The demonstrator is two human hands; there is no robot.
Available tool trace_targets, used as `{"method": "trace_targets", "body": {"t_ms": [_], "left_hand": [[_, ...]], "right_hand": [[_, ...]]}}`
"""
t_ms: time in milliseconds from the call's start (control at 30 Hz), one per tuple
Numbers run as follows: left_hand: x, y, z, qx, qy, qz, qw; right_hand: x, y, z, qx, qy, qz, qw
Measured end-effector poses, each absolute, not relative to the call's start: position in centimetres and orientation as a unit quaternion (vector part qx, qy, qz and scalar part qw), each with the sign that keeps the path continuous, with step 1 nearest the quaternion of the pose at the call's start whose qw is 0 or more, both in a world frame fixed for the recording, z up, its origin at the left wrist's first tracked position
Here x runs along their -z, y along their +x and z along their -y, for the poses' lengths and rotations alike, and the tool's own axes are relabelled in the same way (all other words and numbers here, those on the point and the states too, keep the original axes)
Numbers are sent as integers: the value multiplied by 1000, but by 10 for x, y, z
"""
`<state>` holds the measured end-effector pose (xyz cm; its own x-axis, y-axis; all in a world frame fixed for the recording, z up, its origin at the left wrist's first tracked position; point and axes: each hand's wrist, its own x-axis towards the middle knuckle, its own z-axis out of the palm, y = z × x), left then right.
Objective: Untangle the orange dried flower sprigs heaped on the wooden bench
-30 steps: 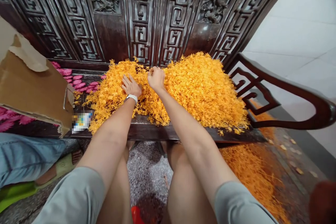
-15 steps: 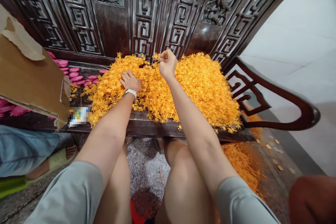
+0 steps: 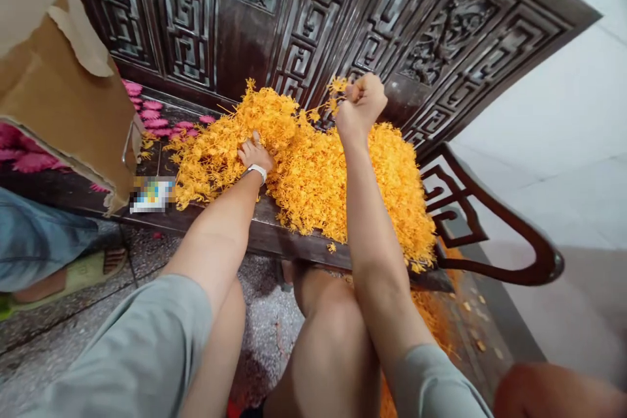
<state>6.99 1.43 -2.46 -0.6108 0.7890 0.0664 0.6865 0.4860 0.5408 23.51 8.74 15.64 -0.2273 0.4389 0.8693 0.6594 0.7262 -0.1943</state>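
Observation:
A big heap of small orange plastic flower sprigs [image 3: 313, 176] covers the seat of a dark carved wooden bench [image 3: 274, 235]. My left hand [image 3: 255, 153], with a white band at the wrist, lies flat on the heap, fingers pressed into it. My right hand [image 3: 361, 104] is raised above the heap in a fist, closed on a thin sprig of orange flowers [image 3: 333, 93] that trails to the left from my fingers.
A torn cardboard box [image 3: 63, 104] stands at the left on the seat, with pink flower pieces [image 3: 147, 111] beside it. Another person's leg in jeans and a sandal [image 3: 73, 274] is at lower left. More orange pieces [image 3: 431, 313] lie on the floor under the curved armrest [image 3: 490, 222].
My right hand has risen from the heap, pulling a sprig up and to the right. My left hand has stayed pressed on the heap. The view has tilted.

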Motion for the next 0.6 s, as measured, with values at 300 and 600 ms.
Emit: {"method": "trace_targets", "body": {"t_ms": [300, 600], "left_hand": [[20, 44, -18, -260, 445, -826, 229], [16, 11, -12, -257, 429, -819, 282]], "right_hand": [[-193, 256, -84, 130, -424, 627, 641], [-221, 274, -88, 143, -365, 614, 685]]}}
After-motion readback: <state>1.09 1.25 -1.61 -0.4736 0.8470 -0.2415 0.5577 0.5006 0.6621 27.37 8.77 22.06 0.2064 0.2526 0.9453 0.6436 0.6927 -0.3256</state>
